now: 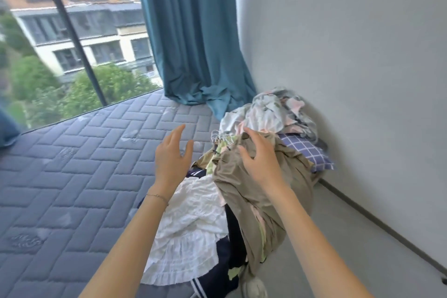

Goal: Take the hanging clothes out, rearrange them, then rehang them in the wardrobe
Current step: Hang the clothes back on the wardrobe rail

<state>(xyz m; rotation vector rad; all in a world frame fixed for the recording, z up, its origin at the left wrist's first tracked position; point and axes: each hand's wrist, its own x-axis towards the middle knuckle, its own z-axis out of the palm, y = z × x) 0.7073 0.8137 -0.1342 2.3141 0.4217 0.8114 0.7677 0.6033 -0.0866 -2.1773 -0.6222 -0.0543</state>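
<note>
Clothes: the clothes (242, 196) lie out of the wardrobe in a loose heap at the mattress (72, 176) edge, at 5 o'clock of the view, probably dumped there for sorting; no wardrobe shows.
Hangers: thin white wire hangers (221, 139) bunch at the heap's 12 o'clock end with their hooks together, which suggests the load was carried by the hooks and the garments are still on them.
Left hand: the left hand (173, 155) hovers at 9 o'clock of the heap with straight, spread fingers, holding nothing. A fine bracelet (157, 196) sits on the wrist.
Right hand: the right hand (258, 155) has its fingers splayed over the top of the khaki garment (261, 220), gripping nothing. Whether it touches the cloth I cannot tell. It looks poised to part the layers.
Fabrics: the khaki is thin, smooth and creased and hangs off the mattress side. The white garment (188, 201) at its 9 o'clock is crinkled and ruffled. The navy garment (232, 249) beneath has white stripes, and pale yellow-green cloth peeks out between.
Mattress: bare, grey and quilted in a brick pattern.
Corner: crumpled floral bedding (268, 113) and a checked pillow (304, 150) are piled against the wall (350, 55) at 1 o'clock of the heap. The teal curtain (193, 31) pools at 12 o'clock.
</note>
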